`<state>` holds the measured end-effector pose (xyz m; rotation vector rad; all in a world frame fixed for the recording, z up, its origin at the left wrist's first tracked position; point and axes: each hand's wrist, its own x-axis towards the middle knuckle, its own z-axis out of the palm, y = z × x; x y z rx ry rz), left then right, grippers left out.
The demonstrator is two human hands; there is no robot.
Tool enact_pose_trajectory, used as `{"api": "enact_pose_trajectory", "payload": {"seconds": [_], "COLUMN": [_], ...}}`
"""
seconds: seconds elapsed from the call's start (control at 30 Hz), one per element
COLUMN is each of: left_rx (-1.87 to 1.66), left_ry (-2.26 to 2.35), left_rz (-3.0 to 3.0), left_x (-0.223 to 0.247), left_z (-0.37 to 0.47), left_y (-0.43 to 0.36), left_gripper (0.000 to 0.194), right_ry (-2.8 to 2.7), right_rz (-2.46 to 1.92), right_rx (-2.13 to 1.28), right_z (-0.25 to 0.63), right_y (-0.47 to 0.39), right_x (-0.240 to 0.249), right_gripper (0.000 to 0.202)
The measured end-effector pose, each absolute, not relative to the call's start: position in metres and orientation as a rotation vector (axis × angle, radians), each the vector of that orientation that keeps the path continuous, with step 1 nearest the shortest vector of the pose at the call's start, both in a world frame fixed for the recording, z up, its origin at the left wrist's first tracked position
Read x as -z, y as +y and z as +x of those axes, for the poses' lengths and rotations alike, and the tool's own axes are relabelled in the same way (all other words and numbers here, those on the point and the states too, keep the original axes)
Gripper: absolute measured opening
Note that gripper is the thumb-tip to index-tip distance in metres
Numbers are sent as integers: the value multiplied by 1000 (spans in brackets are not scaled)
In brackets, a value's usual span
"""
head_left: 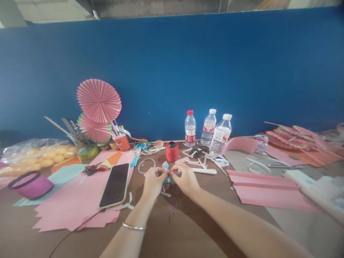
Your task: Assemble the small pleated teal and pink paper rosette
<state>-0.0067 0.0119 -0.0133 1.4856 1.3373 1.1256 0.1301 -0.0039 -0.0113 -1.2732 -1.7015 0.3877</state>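
Observation:
Both hands meet over the middle of the table around a small blue and pink folded-paper piece (166,184). My left hand (155,181) pinches its left side between thumb and fingers. My right hand (186,178) is closed at its right side, with the fingertips close to those of the left; a small detail at these fingertips is too small to make out. Just behind the hands stands a red spool of thread (172,153). A roll of tape (146,166) lies behind my left hand, and a white-handled utility knife (204,171) lies beyond my right hand.
On the left, a phone (115,185) rests on pink paper sheets (72,200), near a purple band (32,185). Pink paper fans (99,100) stand behind. Water bottles (190,130) stand at the back. Folded pink paper (268,190) lies right, and a blue panel (161,71) closes the back.

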Motion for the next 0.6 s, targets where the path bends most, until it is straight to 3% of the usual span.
{"api": "enact_pose_trajectory", "payload": {"seconds": [0.6], "left_rx": [-1100], "left_ry": [1402], "left_rz": [1620], "left_x": [4], "left_z": [-1], "left_y": [4], "left_gripper": [15], "right_ry": [-1792], "right_rz": [-1329], "right_rx": [-264], "right_z": [130], "right_y": [-5], "right_x": [13], "right_gripper": [4]}}
